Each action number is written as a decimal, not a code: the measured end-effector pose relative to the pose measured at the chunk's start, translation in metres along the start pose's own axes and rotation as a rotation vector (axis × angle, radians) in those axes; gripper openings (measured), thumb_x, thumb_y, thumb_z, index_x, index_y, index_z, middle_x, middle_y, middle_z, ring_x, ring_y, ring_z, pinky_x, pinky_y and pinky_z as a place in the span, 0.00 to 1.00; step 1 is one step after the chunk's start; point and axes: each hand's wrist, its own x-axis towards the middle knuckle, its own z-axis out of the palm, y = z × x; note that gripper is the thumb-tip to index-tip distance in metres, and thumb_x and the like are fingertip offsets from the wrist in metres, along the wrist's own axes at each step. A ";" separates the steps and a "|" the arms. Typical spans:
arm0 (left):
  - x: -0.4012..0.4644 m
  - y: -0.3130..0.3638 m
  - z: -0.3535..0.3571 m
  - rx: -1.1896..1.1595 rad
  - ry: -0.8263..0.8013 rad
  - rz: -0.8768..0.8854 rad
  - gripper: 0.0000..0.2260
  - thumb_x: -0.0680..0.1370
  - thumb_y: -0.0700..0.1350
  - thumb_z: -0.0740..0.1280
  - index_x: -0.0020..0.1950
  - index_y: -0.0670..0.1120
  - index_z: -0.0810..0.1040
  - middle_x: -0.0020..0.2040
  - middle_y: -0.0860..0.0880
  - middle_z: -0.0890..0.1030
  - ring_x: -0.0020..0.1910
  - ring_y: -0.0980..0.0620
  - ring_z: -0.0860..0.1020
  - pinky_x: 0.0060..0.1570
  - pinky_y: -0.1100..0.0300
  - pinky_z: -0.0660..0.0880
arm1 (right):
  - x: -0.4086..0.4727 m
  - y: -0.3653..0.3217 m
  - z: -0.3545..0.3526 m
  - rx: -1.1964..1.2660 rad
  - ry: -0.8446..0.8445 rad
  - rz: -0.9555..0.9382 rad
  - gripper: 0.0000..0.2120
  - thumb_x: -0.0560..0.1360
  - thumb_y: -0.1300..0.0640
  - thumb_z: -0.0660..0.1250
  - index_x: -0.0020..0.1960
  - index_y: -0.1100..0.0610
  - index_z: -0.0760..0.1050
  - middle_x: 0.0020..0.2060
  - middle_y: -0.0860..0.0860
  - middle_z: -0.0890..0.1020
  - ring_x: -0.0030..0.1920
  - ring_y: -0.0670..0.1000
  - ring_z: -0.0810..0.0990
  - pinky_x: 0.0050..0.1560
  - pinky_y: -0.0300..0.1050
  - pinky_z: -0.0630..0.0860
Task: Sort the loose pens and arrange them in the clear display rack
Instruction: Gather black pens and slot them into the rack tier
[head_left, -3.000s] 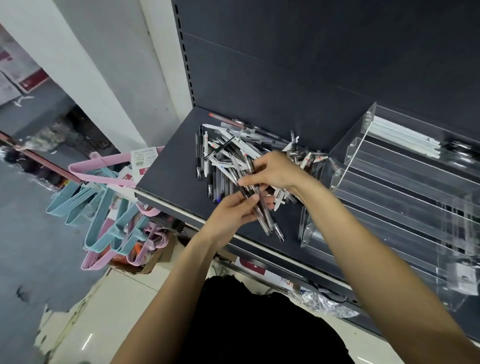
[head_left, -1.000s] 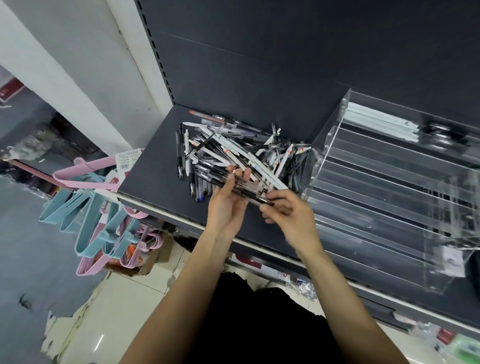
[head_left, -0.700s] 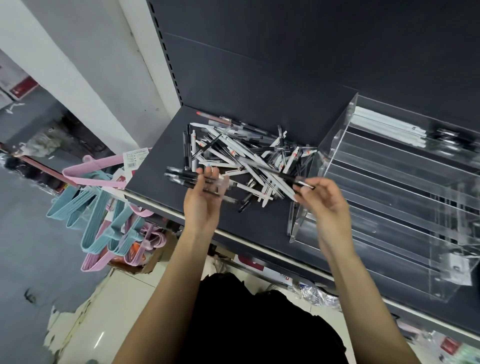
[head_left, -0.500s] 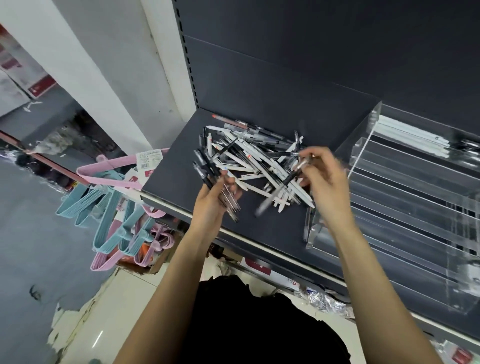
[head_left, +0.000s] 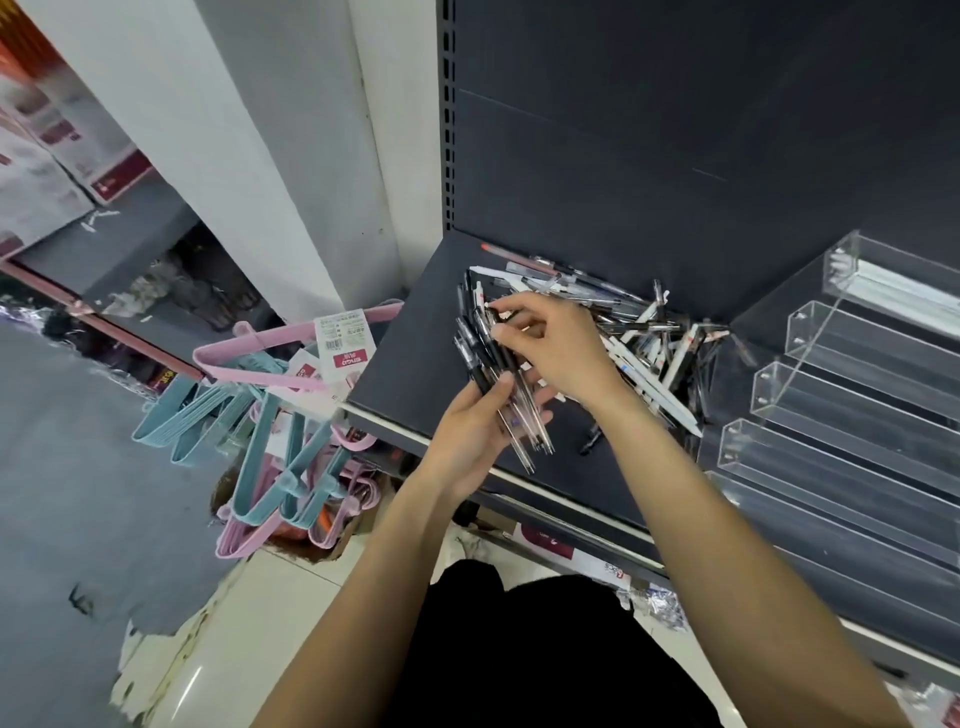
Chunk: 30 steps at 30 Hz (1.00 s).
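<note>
Dark shelf (head_left: 410, 364), tiled floor (head_left: 260, 613); left hand (head_left: 470, 431) grips pen bundle (head_left: 511, 410), right hand (head_left: 558, 348) pinches its top.

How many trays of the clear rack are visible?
5 trays of the clear display rack, stepped down the right side; the top one holds white pens. More may lie off-frame.

Single head view, looking steeply down, close over shelf (head_left: 415, 364).

Left hand (head_left: 470, 436): gripped a bundle of pens (head_left: 506, 395) above the shelf (head_left: 405, 364).
Right hand (head_left: 558, 351): fingers (head_left: 511, 332) pinched the bundle's top.
Pile (head_left: 649, 332): lay behind the hands.
Rack (head_left: 852, 405): stood right of the pile.
Hangers (head_left: 270, 415): hung left.
</note>
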 end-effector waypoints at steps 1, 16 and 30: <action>-0.001 -0.001 -0.002 0.016 -0.005 0.009 0.11 0.82 0.38 0.57 0.62 0.37 0.73 0.51 0.43 0.82 0.47 0.49 0.83 0.52 0.49 0.80 | -0.002 -0.001 0.002 0.009 -0.005 0.005 0.10 0.74 0.54 0.70 0.56 0.48 0.79 0.41 0.44 0.82 0.40 0.46 0.80 0.45 0.46 0.79; 0.006 -0.031 0.028 -0.114 0.045 0.225 0.10 0.82 0.35 0.55 0.58 0.42 0.74 0.52 0.49 0.84 0.54 0.53 0.81 0.54 0.61 0.78 | -0.113 0.038 0.010 0.406 0.182 0.342 0.06 0.80 0.59 0.61 0.57 0.56 0.70 0.45 0.54 0.82 0.42 0.47 0.85 0.49 0.43 0.81; -0.003 -0.135 0.158 0.505 -0.099 0.011 0.07 0.79 0.41 0.65 0.54 0.45 0.81 0.46 0.49 0.85 0.48 0.53 0.83 0.45 0.62 0.80 | -0.203 0.122 -0.138 0.216 0.474 0.241 0.04 0.79 0.58 0.62 0.48 0.57 0.74 0.37 0.51 0.82 0.33 0.47 0.84 0.40 0.50 0.81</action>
